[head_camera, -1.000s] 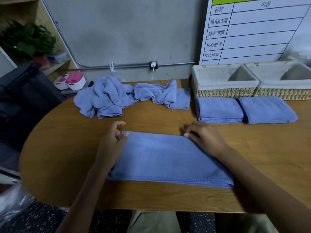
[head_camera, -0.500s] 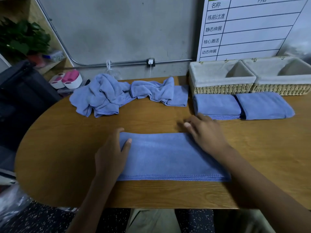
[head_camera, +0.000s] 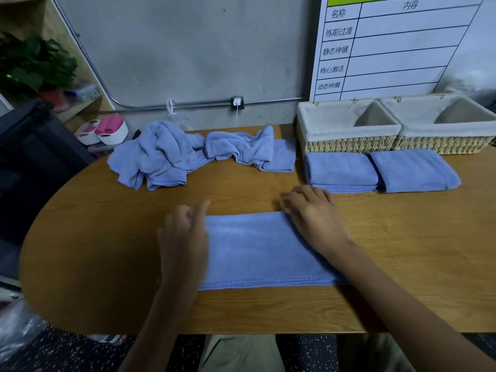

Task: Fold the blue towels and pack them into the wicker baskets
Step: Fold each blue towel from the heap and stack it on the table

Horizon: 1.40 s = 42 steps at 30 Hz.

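Half-folded blue towel lies flat at table front-centre, long axis L–R. Left hand blurred, grip unclear; right hand, fingers straight, presses its right end.

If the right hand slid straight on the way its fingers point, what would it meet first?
The right hand points away and slightly left. Bare table comes first, then probably the crumpled towel near the wall, though depth is hard to judge.
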### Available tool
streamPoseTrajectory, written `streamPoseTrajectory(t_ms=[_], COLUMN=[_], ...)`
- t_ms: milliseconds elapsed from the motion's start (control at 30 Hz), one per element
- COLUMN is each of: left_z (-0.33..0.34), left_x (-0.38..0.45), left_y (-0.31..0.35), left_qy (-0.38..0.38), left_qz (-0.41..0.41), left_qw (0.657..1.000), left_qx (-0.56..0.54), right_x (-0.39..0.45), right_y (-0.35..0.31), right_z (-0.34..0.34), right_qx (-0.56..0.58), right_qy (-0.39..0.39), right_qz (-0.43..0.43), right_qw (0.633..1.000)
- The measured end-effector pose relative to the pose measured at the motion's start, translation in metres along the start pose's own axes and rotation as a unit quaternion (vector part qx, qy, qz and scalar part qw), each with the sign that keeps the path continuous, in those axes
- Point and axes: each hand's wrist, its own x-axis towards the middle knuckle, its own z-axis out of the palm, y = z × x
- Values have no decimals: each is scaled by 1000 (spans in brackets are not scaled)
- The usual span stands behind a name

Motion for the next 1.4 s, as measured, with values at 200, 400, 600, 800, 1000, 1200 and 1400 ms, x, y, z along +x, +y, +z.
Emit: streamPoseTrajectory(t_ms=[200,400,600,800,1000,1200,1400], left_z=[28,28,14,11,6,2,0], left_x=[-15,-19,-21,-19,-13,3,6], left_y=[41,7,-19,-27,-26,-24,-30], left_qy=[-207,-207,-212,-188,-19,-77,-74], left_qz=[95,72,2,-58,-37,-102,-77], left_qw=[974,976,977,980,999,963,954], left_qx=[-13,11,15,-28,-11,-239,-281], right_x=[-25,-32,-32,-34,-35,-36,-37], right_y=[-27,7,15,27,28,28,27], right_z=[9,-5,-8,-11,-10,-8,-9], right_qx=[80,13,4,27,37,22,23], right_qy=[-106,-196,-192,-180,-153,-148,-147], right_qz=[-50,6,38,71,72,68,72], right_qw=[990,980,981,981,985,986,986])
